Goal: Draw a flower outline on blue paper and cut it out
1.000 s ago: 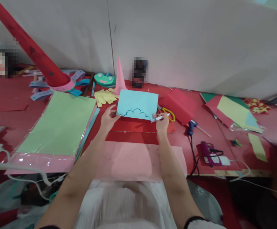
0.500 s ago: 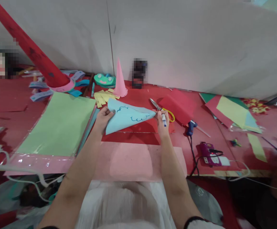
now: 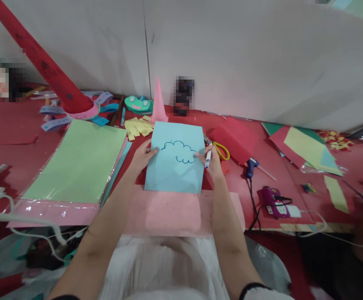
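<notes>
A light blue sheet of paper [image 3: 172, 178] lies open in front of me, with a dark blue cloud outline drawn across its middle. The outline has a gap at its lower left. My left hand [image 3: 144, 155] grips the sheet's left edge, thumb on top and fingers partly hidden behind it. At the right edge, my right hand [image 3: 213, 160] holds a white marker [image 3: 208, 158] pointing downward while its thumb and finger press on the paper. Yellow-handled scissors [image 3: 221, 150] lie just beyond the right hand, their blades mostly hidden.
Green sheets [image 3: 81, 162] in plastic lie at left. A pink paper cone [image 3: 158, 104], yellow strips [image 3: 137, 127] and a tall red cone [image 3: 50, 71] stand behind. Right are red paper [image 3: 234, 137], a glue gun [image 3: 251, 167] and a purple power strip [image 3: 273, 202] with cords.
The blue sheet was folded with half the outline showing, then was turned and opened by both hands. It now lies unfolded with the lower outline visible too. The marker stayed in my right hand.
</notes>
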`<control>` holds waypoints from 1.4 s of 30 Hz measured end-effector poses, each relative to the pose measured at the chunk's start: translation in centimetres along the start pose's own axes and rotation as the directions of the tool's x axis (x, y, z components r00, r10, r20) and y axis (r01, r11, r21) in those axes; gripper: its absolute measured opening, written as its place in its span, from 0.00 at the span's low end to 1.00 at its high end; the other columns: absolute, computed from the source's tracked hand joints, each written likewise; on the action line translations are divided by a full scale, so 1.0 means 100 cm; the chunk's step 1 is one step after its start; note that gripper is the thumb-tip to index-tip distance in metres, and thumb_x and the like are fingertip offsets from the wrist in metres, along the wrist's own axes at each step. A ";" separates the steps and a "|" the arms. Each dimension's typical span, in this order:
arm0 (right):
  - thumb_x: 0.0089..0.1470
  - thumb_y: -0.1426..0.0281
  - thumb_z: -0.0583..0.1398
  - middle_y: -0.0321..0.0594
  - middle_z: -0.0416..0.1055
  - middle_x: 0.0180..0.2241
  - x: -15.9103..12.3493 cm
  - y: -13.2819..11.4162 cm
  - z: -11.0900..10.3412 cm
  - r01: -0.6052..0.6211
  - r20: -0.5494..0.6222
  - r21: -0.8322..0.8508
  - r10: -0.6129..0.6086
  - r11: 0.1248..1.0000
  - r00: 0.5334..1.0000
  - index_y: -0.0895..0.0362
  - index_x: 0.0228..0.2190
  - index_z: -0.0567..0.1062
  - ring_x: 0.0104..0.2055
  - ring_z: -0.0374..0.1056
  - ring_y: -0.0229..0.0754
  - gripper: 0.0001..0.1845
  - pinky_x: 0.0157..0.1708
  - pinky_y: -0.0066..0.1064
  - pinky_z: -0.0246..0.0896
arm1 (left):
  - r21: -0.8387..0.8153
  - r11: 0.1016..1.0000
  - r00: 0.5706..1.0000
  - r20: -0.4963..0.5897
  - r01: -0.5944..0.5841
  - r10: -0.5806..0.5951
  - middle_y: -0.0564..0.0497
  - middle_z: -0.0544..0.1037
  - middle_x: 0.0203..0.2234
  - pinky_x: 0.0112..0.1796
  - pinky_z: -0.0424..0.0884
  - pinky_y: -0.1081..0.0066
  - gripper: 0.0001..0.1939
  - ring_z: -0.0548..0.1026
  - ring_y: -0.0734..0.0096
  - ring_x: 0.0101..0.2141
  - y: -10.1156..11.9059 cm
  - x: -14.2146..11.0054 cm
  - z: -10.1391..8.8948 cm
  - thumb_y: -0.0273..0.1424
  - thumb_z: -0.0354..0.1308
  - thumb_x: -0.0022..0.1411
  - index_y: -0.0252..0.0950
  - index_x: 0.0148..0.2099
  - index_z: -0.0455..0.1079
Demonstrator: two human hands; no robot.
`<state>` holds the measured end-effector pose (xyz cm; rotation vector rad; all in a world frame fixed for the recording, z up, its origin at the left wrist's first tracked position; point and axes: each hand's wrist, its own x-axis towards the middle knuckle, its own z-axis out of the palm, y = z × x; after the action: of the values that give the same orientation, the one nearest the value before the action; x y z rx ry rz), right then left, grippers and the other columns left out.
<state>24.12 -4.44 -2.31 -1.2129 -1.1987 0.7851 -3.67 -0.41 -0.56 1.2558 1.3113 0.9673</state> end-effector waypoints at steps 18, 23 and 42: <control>0.46 0.69 0.59 0.31 0.70 0.21 -0.006 -0.004 -0.009 -0.026 0.023 0.108 0.024 0.994 0.999 0.51 0.25 0.57 0.26 0.65 0.41 0.12 0.33 0.34 0.59 | -0.211 0.977 0.989 0.137 -0.027 0.057 0.48 0.81 0.38 0.44 0.72 0.59 0.08 0.76 0.55 0.41 -0.012 0.007 -0.011 0.36 0.63 0.46 0.37 0.25 0.75; 0.46 0.74 0.55 0.31 0.75 0.22 -0.011 -0.011 -0.011 0.061 0.029 0.025 -0.061 0.998 0.998 0.51 0.25 0.59 0.29 0.69 0.42 0.08 0.41 0.37 0.60 | -0.301 0.953 0.983 0.162 -0.035 0.088 0.47 0.78 0.43 0.43 0.72 0.61 0.12 0.74 0.55 0.45 -0.008 0.003 -0.012 0.39 0.56 0.56 0.38 0.34 0.76; 0.46 0.56 0.66 0.31 0.58 0.24 -0.015 -0.030 0.007 -0.055 0.551 -0.166 0.139 0.985 0.823 0.54 0.24 0.61 0.25 0.54 0.34 0.21 0.27 0.28 0.53 | -0.108 0.989 0.909 0.393 -0.101 0.135 0.43 0.72 0.54 0.49 0.70 0.63 0.25 0.69 0.56 0.55 0.003 -0.009 0.020 0.34 0.67 0.46 0.38 0.49 0.72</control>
<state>22.64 -6.36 0.17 -1.2027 -1.7068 1.2066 -1.76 -1.49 -0.43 1.3920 0.8738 0.7859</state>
